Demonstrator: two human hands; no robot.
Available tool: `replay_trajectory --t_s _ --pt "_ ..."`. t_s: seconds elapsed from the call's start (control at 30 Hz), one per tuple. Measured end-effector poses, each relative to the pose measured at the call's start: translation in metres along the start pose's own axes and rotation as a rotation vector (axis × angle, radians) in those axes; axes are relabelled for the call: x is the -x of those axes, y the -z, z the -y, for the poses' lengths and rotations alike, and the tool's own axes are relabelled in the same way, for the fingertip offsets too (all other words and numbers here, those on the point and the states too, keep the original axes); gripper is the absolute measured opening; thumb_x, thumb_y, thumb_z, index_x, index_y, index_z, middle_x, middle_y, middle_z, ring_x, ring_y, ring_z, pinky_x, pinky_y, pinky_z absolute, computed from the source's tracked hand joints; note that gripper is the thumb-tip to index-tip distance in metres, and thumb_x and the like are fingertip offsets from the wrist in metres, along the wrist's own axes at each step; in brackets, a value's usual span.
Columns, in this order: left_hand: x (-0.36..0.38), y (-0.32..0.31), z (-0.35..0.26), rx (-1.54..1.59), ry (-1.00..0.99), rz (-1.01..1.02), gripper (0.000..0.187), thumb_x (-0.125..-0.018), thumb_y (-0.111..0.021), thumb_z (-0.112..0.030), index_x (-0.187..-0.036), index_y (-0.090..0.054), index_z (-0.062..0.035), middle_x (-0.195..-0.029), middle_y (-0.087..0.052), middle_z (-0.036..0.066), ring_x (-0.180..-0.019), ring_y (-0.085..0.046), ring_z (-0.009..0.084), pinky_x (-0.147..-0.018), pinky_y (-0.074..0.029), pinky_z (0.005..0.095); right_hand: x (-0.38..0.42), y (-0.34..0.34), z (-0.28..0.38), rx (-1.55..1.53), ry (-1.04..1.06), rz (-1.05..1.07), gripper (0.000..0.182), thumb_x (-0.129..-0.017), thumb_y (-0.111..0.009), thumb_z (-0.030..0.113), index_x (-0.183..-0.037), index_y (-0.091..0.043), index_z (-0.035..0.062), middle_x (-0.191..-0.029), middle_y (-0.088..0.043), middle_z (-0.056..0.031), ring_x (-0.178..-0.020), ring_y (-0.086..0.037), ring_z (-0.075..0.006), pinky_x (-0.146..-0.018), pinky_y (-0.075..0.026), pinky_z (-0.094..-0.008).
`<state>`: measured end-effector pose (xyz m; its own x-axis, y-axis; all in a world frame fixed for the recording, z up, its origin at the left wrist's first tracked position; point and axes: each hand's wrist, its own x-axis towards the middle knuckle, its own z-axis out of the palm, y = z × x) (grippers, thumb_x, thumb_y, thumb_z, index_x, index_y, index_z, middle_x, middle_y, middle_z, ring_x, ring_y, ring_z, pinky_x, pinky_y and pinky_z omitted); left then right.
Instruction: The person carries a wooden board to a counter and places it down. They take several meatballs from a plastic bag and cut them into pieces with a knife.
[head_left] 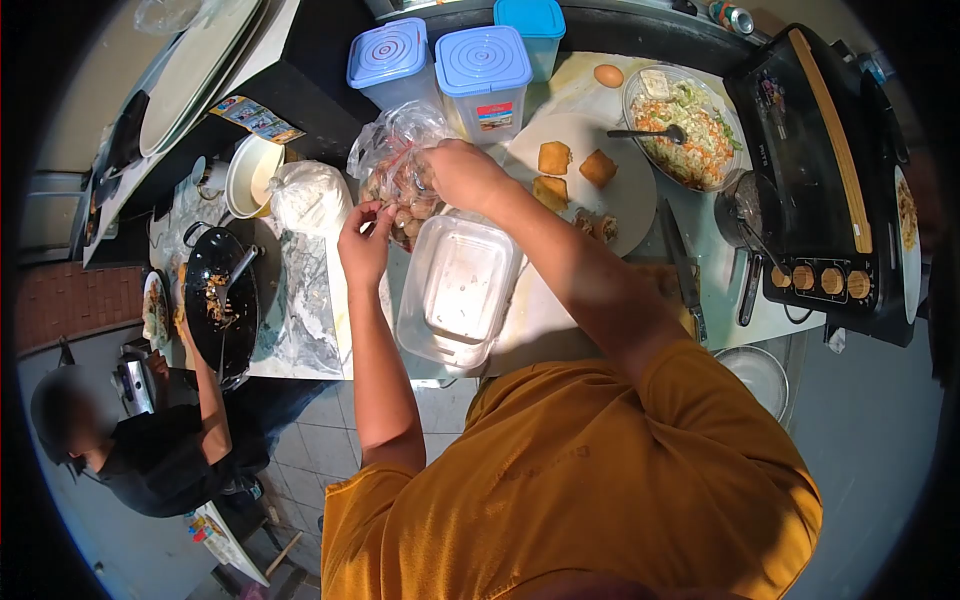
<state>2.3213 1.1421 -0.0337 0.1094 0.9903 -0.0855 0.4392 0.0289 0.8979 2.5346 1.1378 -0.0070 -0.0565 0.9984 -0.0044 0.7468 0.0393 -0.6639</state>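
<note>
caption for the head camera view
Left hand and right hand at a plastic bag of meatballs, beside an open container, near fried tofu on a plate

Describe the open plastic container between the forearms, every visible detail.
The plastic container is a translucent, whitish rectangular tub with rounded corners, a broad rim and a recessed base. It sits upright and lidless on the counter, its long sides running obliquely between the left forearm and right forearm. Light glares off its base, and a few small specks show inside. Neither hand grips it. Whether it touches the plastic bag beyond it is unclear.
</note>
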Motion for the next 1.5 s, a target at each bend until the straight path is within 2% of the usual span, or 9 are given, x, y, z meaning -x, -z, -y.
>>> replay_trajectory --t_s 0.13,0.4,0.53,0.6,0.7,0.8,1.03,1.3,1.5 --pt "-0.002 0.0 0.001 -0.023 0.002 0.011 0.029 -0.087 -0.076 -0.02 -0.103 -0.067 0.0017 -0.089 -0.068 0.006 -0.082 -0.061 0.0127 -0.073 -0.051 0.027 0.033 0.028 0.011 -0.042 0.002 -0.163 0.026 -0.084 -0.056 0.004 -0.108 -0.063 -0.0012 -0.103 -0.064 -0.028 -0.094 -0.062 -0.0451 -0.086 -0.051 -0.0474" --pt "0.004 0.01 -0.011 -0.15 -0.074 0.034 0.043 -0.086 -0.077 -0.026 -0.115 -0.062 0.0017 -0.108 -0.068 0.012 -0.096 -0.064 0.0206 -0.083 -0.05 0.0323 0.147 0.084 -0.034 -0.558 -0.176 -0.292 0.033 -0.09 -0.064 0.008 -0.122 -0.061 0.0015 -0.095 -0.07 -0.0089 -0.077 -0.063 -0.0102 -0.068 -0.051 -0.026" --pt "0.023 0.012 -0.054 -0.158 -0.174 -0.023 0.047 -0.086 -0.076 -0.028 -0.118 -0.061 0.0031 -0.111 -0.066 0.013 -0.098 -0.061 0.0214 -0.083 -0.049 0.0335 0.23 0.124 -0.04 -0.361 -0.41 -0.354 0.033 -0.09 -0.063 0.008 -0.123 -0.061 0.0022 -0.094 -0.07 -0.0089 -0.072 -0.063 -0.0117 -0.066 -0.051 -0.0263" --pt "0.034 0.008 -0.069 -0.112 -0.206 -0.017 0.042 -0.087 -0.075 -0.027 -0.115 -0.063 0.0016 -0.108 -0.067 0.012 -0.095 -0.061 0.0198 -0.079 -0.049 0.0318 0.27 0.132 -0.049 -0.153 -0.539 -0.443 0.034 -0.088 -0.065 0.014 -0.119 -0.063 0.002 -0.095 -0.07 -0.0152 -0.079 -0.068 -0.0254 -0.074 -0.054 -0.0338" --pt "0.059 -0.001 -0.104 -0.134 -0.244 0.084 0.038 -0.087 -0.075 -0.027 -0.112 -0.066 -0.0004 -0.107 -0.068 0.011 -0.094 -0.061 0.0191 -0.078 -0.049 0.0311 0.318 0.126 -0.07 -0.047 -0.498 -0.495 0.033 -0.086 -0.066 0.016 -0.116 -0.063 0.003 -0.093 -0.07 -0.0169 -0.081 -0.068 -0.0293 -0.074 -0.054 -0.0369" --pt "0.086 -0.02 -0.127 -0.078 -0.235 0.145 0.032 -0.088 -0.074 -0.024 -0.11 -0.067 -0.0012 -0.105 -0.068 0.009 -0.095 -0.062 0.0187 -0.077 -0.049 0.0303 0.34 0.125 -0.065 -0.044 -0.607 -0.361 0.033 -0.085 -0.066 0.017 -0.115 -0.063 0.0041 -0.093 -0.07 -0.0174 -0.086 -0.069 -0.0315 -0.075 -0.054 -0.0389" --pt "0.135 -0.06 -0.143 -0.082 -0.324 0.25 0.027 -0.088 -0.074 -0.023 -0.107 -0.069 -0.0046 -0.102 -0.07 0.007 -0.095 -0.064 0.0168 -0.077 -0.048 0.0291 0.359 0.096 -0.057 -0.203 -0.57 -0.148 0.032 -0.084 -0.065 0.013 -0.115 -0.063 0.0054 -0.094 -0.07 -0.0184 -0.084 -0.067 -0.0353 -0.073 -0.054 -0.0408" --pt "0.182 -0.093 -0.129 -0.074 -0.244 0.413 0.025 -0.09 -0.072 -0.016 -0.108 -0.067 -0.0007 -0.098 -0.069 0.004 -0.082 -0.061 0.0097 -0.075 -0.049 0.0241 0.376 0.095 -0.058 0.201 -0.305 -0.557 0.02 -0.084 -0.067 0.009 -0.103 -0.063 0.0042 -0.08 -0.067 -0.0107 -0.074 -0.067 -0.0316 -0.064 -0.052 -0.0404" --pt "0.201 -0.112 -0.125 -0.16 -0.218 0.53 0.026 -0.09 -0.072 -0.02 -0.108 -0.067 -0.0019 -0.093 -0.067 0.001 -0.078 -0.06 0.0083 -0.068 -0.049 0.0238 0.42 0.102 -0.082 0.511 -0.482 -0.558 0.036 -0.081 -0.074 0.027 -0.103 -0.053 0.0075 -0.076 -0.06 -0.0097 -0.069 -0.064 -0.0318 -0.064 -0.053 -0.0426"
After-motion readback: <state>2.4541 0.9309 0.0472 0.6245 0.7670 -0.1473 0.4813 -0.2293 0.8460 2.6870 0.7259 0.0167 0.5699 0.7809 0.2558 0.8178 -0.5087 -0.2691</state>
